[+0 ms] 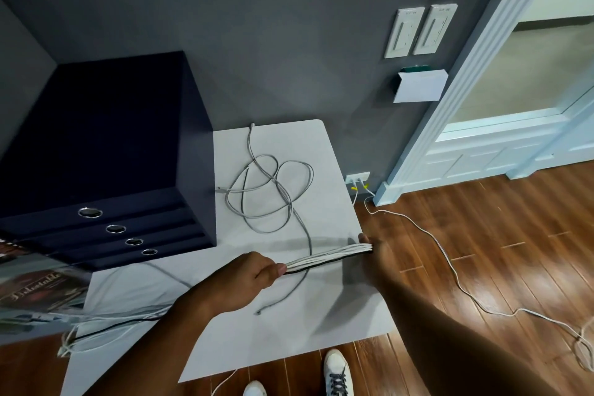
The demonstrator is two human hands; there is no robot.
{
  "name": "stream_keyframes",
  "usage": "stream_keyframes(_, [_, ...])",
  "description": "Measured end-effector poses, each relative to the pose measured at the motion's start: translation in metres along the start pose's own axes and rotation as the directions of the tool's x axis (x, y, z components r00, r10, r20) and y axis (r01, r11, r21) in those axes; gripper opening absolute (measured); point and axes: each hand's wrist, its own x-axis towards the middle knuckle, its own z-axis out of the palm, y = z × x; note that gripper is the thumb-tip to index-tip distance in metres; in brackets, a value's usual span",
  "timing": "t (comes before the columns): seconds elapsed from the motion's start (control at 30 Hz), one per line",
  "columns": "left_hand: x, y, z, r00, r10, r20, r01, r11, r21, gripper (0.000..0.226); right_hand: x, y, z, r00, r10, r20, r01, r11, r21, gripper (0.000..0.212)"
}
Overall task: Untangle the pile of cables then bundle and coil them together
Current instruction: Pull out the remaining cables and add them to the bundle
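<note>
A bundle of several white cables and a black one (324, 258) is stretched level above the white table (334, 154). My left hand (247, 280) grips the bundle's left part, and the strands trail from it off the table's left edge. My right hand (374, 247) grips the bundle's right end at the table's right edge. A loose grey cable (273, 190) lies in tangled loops on the table behind the bundle; one end reaches the far edge, another runs under the bundle to the front.
A dark blue box with round metal holes (106, 170) stands on the left of the table, with a magazine (35, 289) in front of it. A white cord (450, 264) runs from a wall socket (357, 177) over the wooden floor. My shoes (336, 370) show below.
</note>
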Motion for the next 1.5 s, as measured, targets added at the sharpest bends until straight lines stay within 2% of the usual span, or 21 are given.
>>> stream_keyframes(0.07, [0.004,0.002,0.005,1.0,0.0,0.002,0.0,1.0,0.004,0.055,-0.001,0.011,0.001,0.999,0.047,0.027,-0.046,0.999,-0.006,0.037])
stream_keyframes(0.17, [0.01,0.002,0.009,1.0,-0.003,-0.03,0.003,1.0,0.001,0.055,0.002,0.036,0.005,0.993,0.041,0.106,-0.032,0.995,-0.09,0.029])
stream_keyframes(0.2, [0.011,0.001,0.009,0.999,-0.011,-0.043,0.011,1.0,0.005,0.054,0.007,0.048,0.006,0.99,0.035,0.135,-0.022,0.995,-0.096,0.042])
stream_keyframes(0.23, [0.012,0.001,0.008,0.998,-0.019,-0.054,0.02,1.0,0.018,0.053,0.009,0.053,0.005,0.987,0.027,0.156,-0.014,0.996,-0.089,0.064])
stream_keyframes(0.3, [0.016,0.001,0.007,0.997,-0.035,-0.065,0.038,0.998,0.047,0.053,0.004,0.045,0.001,0.99,-0.012,0.139,0.027,0.994,-0.106,0.098])
stream_keyframes(0.37, [0.02,0.001,0.007,0.996,-0.045,-0.073,0.051,0.996,0.073,0.053,-0.015,0.011,-0.009,0.987,-0.13,0.092,0.145,0.973,-0.181,0.11])
stream_keyframes(0.43, [0.024,0.0,0.007,0.995,-0.057,-0.084,0.065,0.993,0.096,0.054,-0.029,-0.02,-0.014,0.937,-0.347,0.044,0.345,0.897,-0.276,0.105])
stream_keyframes(0.53, [0.027,0.002,0.009,0.994,-0.067,-0.088,0.079,0.986,0.146,0.051,-0.048,-0.062,-0.006,0.744,-0.661,0.099,0.643,0.668,-0.375,0.09])
stream_keyframes(0.63, [0.029,0.007,0.012,0.995,-0.054,-0.085,0.069,0.98,0.184,0.047,-0.064,-0.092,0.019,0.595,-0.751,0.287,0.79,0.481,-0.379,0.057])
stream_keyframes(0.7, [0.028,0.009,0.013,0.995,-0.054,-0.085,0.071,0.973,0.218,0.048,-0.07,-0.097,0.031,0.552,-0.747,0.37,0.821,0.41,-0.397,0.026])
stream_keyframes(0.83, [0.019,0.009,0.013,0.996,-0.049,-0.074,0.066,0.968,0.244,0.052,-0.067,-0.09,0.036,0.528,-0.729,0.436,0.825,0.319,-0.467,0.028])
stream_keyframes(0.93, [0.008,-0.003,0.001,0.994,-0.055,-0.097,0.078,0.962,0.262,0.054,-0.056,-0.081,0.028,0.592,-0.668,0.452,0.793,0.384,-0.473,0.029])
stream_keyframes(1.0, [-0.005,-0.024,-0.009,0.991,-0.065,-0.113,0.092,0.963,0.254,0.056,-0.049,-0.076,0.017,0.608,-0.652,0.454,0.785,0.409,-0.464,0.037])
stream_keyframes(1.1, [-0.022,-0.048,-0.018,0.987,-0.069,-0.146,0.104,0.963,0.248,0.058,-0.046,-0.073,0.01,0.594,-0.636,0.491,0.798,0.391,-0.459,0.042])
stream_keyframes(1.23, [-0.033,-0.066,-0.023,0.975,-0.087,-0.206,0.137,0.961,0.239,0.063,-0.042,-0.072,0.01,0.618,-0.603,0.505,0.781,0.397,-0.482,0.03])
stream_keyframes(1.4, [-0.043,-0.085,-0.019,0.954,-0.05,-0.297,0.125,0.963,0.24,0.066,-0.04,-0.068,0.008,0.625,-0.565,0.539,0.776,0.37,-0.511,0.043])
stream_keyframes(1.5, [-0.041,-0.087,-0.015,0.932,-0.017,-0.363,0.115,0.962,0.248,0.071,-0.041,-0.076,0.015,0.677,-0.487,0.552,0.732,0.366,-0.575,0.036])
